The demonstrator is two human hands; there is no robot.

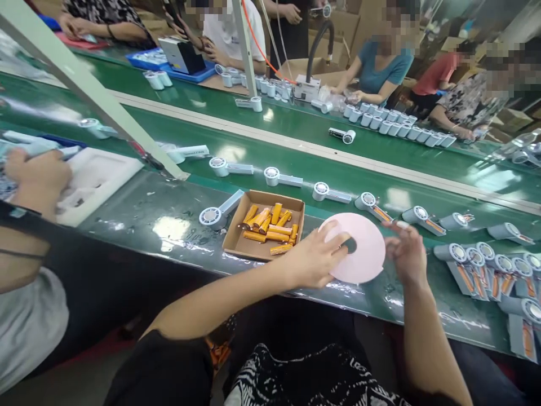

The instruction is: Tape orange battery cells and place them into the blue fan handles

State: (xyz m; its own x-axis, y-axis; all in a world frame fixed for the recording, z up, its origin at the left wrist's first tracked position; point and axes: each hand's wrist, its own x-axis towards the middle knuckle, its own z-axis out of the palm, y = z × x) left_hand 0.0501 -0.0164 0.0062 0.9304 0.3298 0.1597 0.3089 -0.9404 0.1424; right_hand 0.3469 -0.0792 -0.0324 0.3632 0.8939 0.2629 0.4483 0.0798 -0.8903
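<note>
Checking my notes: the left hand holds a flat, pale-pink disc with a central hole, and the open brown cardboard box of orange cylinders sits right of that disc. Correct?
Not quite: the brown cardboard box of orange cylinders sits left of the pale-pink disc, as the head view shows. The left hand does hold that disc.

Pink roll [367,248] partly behind the left grip [315,259], grey garment [31,330] partly beyond the left edge

Bright light is coming from above, throwing white glare onto the belt [304,162] and bench [139,208]. Deep shadow is filling the space underneath. The right hand [409,256] is showing slight blur, the edges are stretching, and pixel blocks are masking heads [401,17].
</note>
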